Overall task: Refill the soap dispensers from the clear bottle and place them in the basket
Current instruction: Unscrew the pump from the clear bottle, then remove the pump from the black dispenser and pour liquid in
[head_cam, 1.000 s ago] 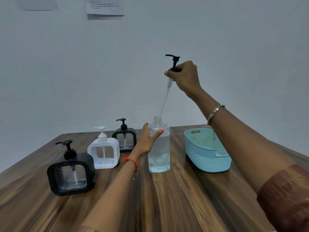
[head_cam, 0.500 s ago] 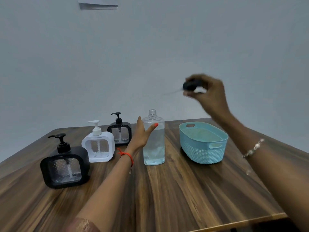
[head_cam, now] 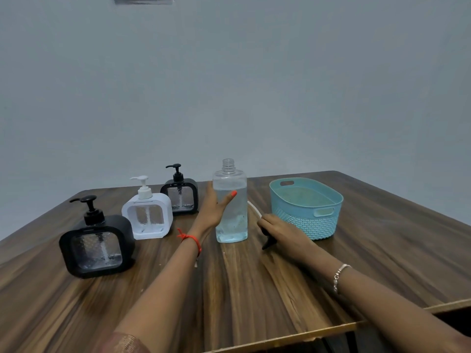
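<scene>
The clear bottle [head_cam: 231, 207] stands upright mid-table with its neck uncapped, partly filled with clear liquid. My left hand [head_cam: 215, 208] holds its left side, thumb across the front. My right hand [head_cam: 283, 231] grips the bottle's black pump head [head_cam: 268, 242] low over the table just right of the bottle, its white tube [head_cam: 254, 211] pointing up and back. Three dispensers stand to the left: a black one [head_cam: 96, 247] nearest, a white one [head_cam: 147, 216], and a second black one [head_cam: 180, 196] farthest. The teal basket [head_cam: 305, 220] sits to the right.
The wooden table [head_cam: 254, 289] has its front edge at the lower right and its far edge against a pale wall. The basket looks empty inside.
My right hand has swung the pump head down from high above the bottle to the table surface beside it. My left hand has stayed on the bottle.
</scene>
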{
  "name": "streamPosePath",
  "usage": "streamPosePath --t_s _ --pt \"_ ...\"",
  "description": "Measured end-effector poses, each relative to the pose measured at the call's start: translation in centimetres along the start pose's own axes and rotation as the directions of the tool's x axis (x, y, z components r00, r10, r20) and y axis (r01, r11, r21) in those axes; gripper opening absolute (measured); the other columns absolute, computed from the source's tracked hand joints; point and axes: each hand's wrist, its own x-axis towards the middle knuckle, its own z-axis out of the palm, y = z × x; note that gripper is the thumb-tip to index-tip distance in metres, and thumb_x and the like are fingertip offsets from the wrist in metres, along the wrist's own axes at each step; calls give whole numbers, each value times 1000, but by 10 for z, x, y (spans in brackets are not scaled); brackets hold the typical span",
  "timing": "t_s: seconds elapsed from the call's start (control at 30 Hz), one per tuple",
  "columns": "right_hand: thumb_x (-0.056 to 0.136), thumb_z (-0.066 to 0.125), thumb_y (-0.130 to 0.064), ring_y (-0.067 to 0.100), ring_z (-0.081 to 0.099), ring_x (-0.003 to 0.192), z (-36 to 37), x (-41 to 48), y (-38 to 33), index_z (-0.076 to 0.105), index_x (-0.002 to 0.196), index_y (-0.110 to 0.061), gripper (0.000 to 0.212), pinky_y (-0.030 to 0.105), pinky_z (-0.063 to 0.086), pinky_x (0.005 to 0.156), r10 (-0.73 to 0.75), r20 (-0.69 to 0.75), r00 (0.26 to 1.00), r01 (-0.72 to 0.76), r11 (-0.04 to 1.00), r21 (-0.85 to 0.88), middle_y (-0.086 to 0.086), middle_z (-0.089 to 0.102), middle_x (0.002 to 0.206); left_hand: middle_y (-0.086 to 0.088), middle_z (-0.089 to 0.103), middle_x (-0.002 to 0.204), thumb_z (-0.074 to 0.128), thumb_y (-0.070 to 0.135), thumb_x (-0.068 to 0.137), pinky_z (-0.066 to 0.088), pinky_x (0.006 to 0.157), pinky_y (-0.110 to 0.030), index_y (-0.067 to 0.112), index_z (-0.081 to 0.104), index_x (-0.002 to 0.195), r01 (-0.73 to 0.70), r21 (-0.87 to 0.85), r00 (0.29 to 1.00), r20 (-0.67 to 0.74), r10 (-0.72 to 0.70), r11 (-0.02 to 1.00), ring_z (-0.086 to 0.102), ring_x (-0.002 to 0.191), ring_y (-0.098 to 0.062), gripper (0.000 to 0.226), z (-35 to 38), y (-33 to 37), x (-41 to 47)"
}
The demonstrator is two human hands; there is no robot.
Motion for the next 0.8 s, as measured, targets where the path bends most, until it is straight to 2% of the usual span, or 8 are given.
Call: streamPosePath --t_s 0.07,0.2,0.33,0.47,0.57,0.63,0.73,0.8 --pt "84 48 4 14 41 86 3 -2 3 45 96 -12 20 27 33 63 28 50 998 -28 1000 5 6 48 105 -12 53 131 57 20 91 43 104 -47 12 40 132 6 -12 1000 2 -6 1000 53 121 -24 45 0 0 -1" --pt "84 49 3 18 45 94 4 -5 6 47 105 -9 24 30 40 71 68 121 990 -74 996 44 7 47 110 -12 51 134 56 24 91 42 104 -48 12 34 138 44 -30 999 14 -43 999 51 123 -24 53 0 -2 -3" --pt "88 53 -4 18 48 96 2 -5 7 48 109 -9 23 36 45 77 88 154 984 -99 993 65 7 48 113 -11 51 134 56 25 91 43 104 -47 12 34 138 52 -30 999 8 -52 998 52 122 -23 53 0 -5 -2" --pt "88 51 0 21 51 106 -1 -3 6 48 122 -12 37 37 46 87 120 165 979 -135 987 84 6 50 121 -12 51 133 56 24 91 43 103 -47 11 35 137 41 -33 999 11 -40 999 52 122 -24 52 0 -6 -2" --pt "82 54 6 23 50 116 -8 2 3 47 127 -13 49 34 44 96 157 101 982 -169 977 131 6 49 132 -13 52 132 57 26 91 44 102 -47 10 35 135 54 -28 999 -2 -54 998 53 120 -25 52 0 -9 -2" --pt "77 55 10 23 51 115 -14 9 -2 49 126 -11 54 30 44 94 178 39 983 -182 973 142 7 52 129 -11 53 129 58 28 90 48 98 -42 9 35 133 77 -29 997 -15 -78 997 55 118 -23 53 -1 -10 -3" --pt "73 52 13 18 57 89 -29 24 -17 60 110 -6 42 10 39 72 150 -162 975 -119 975 187 10 63 106 -2 56 121 59 34 89 51 85 -23 9 36 129 90 -14 995 -35 -90 996 55 118 -21 53 -6 -5 -8" --pt "74 50 14 9 53 77 -39 35 -33 65 100 -2 34 3 37 67 118 -278 953 -44 965 257 11 67 95 -5 49 135 57 40 88 46 91 -24 3 28 137 81 47 995 -64 -78 996 45 128 -24 68 -14 1 -11"
